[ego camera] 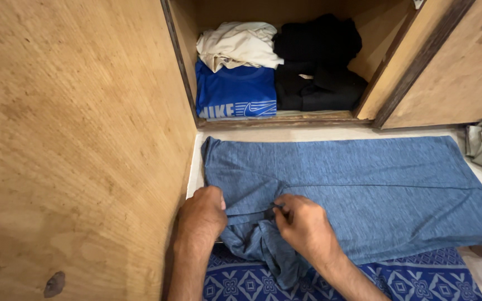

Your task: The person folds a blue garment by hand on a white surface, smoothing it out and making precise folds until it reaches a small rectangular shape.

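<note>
both hands, left hand (pixel 201 214) and right hand (pixel 302 222), pinch the bunched near edge of the blue garment (pixel 364 189) spread just before the cupboard (pixel 285 120); likely soft, light, floppy, best gripped at seams.

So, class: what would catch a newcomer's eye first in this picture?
The wide blue garment spread flat on the floor in the middle, with the left hand and right hand gripping its bunched near end. Behind it, an open wooden cupboard holds folded clothes: a cream top, a bright blue shirt, black clothes.
</note>
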